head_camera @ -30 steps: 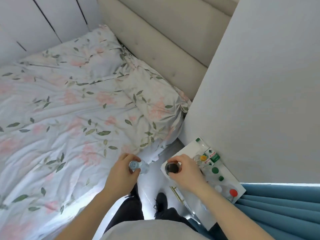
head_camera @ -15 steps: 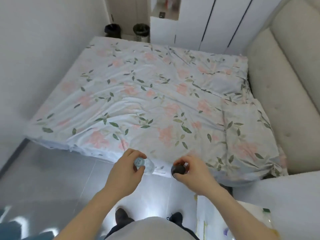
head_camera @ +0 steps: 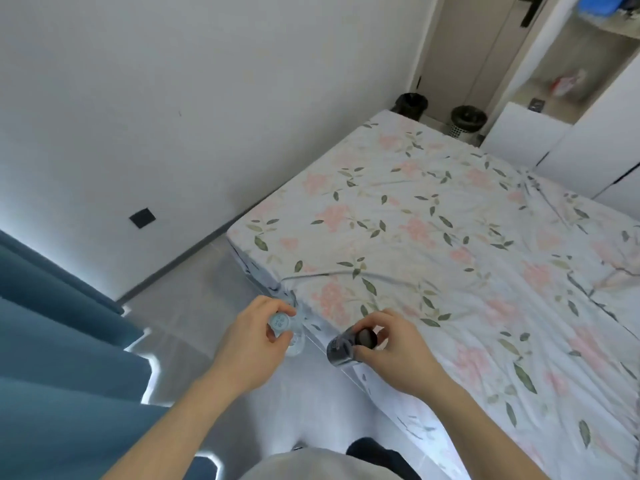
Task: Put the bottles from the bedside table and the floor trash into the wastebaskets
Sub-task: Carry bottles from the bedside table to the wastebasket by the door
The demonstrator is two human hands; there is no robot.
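Note:
My left hand [head_camera: 251, 336] grips a clear plastic bottle with a pale blue cap [head_camera: 282, 323] by its neck, low in the middle of the view. My right hand [head_camera: 391, 349] holds a clear bottle with a dark cap [head_camera: 349, 342] by its top, its body pointing left. Both hands hang above the floor beside the bed's edge. Two dark wastebaskets stand far off past the bed's foot: a black one [head_camera: 410, 102] and a perforated one [head_camera: 467, 121]. The bedside table is out of view.
A bed with a floral sheet [head_camera: 450, 244] fills the right side. Blue curtains [head_camera: 52, 341] hang at the left. Grey floor [head_camera: 214, 271] runs between the white wall and the bed toward the baskets and a door [head_camera: 485, 46].
My view has swung left, away from the bedside table, across the bed, toward the wall, the aisle and the baskets. Both hands keep their bottles.

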